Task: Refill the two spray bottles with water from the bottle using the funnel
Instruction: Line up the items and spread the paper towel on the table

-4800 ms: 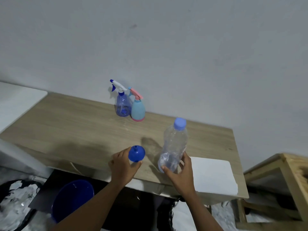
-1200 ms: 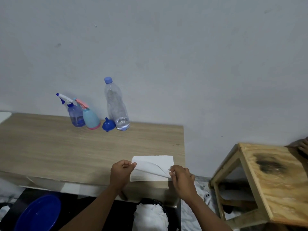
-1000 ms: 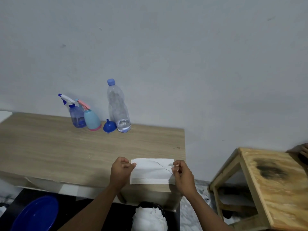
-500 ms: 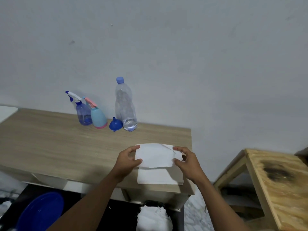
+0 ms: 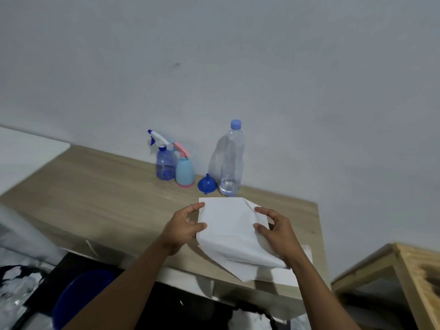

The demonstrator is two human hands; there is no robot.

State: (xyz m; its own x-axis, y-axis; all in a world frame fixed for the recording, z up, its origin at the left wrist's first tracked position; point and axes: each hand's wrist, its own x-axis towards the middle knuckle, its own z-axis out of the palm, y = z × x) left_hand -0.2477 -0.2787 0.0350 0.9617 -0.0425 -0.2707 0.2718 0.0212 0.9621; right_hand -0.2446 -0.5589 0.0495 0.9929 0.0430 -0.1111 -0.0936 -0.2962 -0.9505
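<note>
The water bottle (image 5: 229,163) stands capped and upright at the back of the table (image 5: 95,198), close to the wall. It seems to hold only a little water low down, so it should be light and thin-walled and likely to dent under a hard squeeze; mid-body is the place to take it. At its nine o'clock sits the funnel (image 5: 207,185), mouth down and spout up, small stiff plastic that is an easy pinch at the spout. Further round at nine, the blue spray bottle (image 5: 165,170) and pale spray bottle (image 5: 185,172) stand touching, heads on, best held at the neck. At six o'clock from the bottle, the left hand (image 5: 184,228) pinches one edge of a limp white sheet (image 5: 228,229). The right hand (image 5: 278,232) grips the other, fingers curled, and the sheet droops.
</note>
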